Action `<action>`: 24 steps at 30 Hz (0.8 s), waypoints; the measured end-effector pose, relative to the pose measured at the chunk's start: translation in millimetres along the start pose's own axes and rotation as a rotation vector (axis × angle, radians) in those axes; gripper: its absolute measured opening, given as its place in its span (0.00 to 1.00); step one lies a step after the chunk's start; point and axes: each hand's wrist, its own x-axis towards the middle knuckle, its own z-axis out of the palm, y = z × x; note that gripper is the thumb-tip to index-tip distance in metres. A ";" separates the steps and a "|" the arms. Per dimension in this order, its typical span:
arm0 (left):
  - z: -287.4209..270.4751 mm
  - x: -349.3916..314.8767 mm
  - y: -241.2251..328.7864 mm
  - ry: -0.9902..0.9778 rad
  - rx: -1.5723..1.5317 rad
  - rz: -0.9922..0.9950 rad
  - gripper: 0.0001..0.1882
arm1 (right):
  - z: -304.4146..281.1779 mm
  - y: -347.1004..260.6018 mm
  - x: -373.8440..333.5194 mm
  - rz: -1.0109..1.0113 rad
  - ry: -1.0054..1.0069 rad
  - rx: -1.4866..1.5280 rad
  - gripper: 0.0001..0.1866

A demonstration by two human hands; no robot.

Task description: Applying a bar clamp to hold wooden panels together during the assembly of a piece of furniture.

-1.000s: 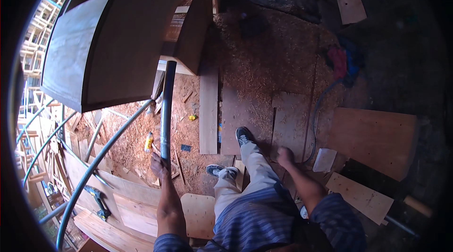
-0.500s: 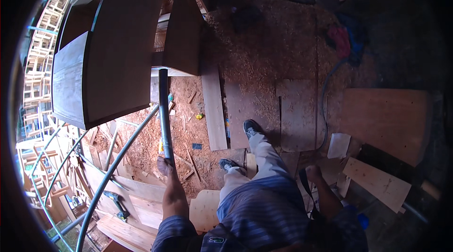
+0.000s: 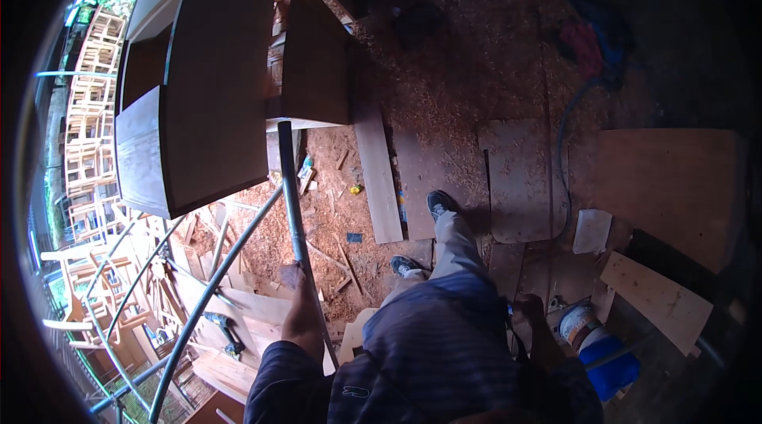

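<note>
pipe [image 3: 292, 194] is gripped by the left hand [image 3: 291, 274] over the left side of the floor [image 3: 321, 225], far end near the cabinet [image 3: 214, 82]; right hand [image 3: 529, 310], beside the shirt [image 3: 444, 337]: cannot tell whether it holds anything.

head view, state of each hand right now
Left hand: at the metal pole; grip unclear.
Right hand: too dark to tell whether open or closed.

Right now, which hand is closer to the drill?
Left. The left hand is above and right of the drill in the picture; the right hand is much farther right.
</note>
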 end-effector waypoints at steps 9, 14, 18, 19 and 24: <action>-56.8 -119.7 10.6 -0.244 -0.241 0.239 0.22 | -33.2 -24.8 120.5 0.468 0.054 0.457 0.20; 13.7 -97.1 -7.4 -0.587 0.072 0.733 0.11 | -62.5 -43.4 165.1 0.417 0.084 0.598 0.21; 37.8 -81.4 24.3 -0.579 -0.334 0.367 0.15 | -82.9 -52.8 176.3 0.378 0.100 0.633 0.20; 26.0 -88.6 46.0 -0.586 -0.354 0.365 0.15 | -89.0 -51.6 183.5 0.402 0.052 0.547 0.19; -45.1 -67.4 154.4 -0.648 -0.503 0.262 0.16 | -115.4 -66.3 191.9 0.517 0.161 0.654 0.12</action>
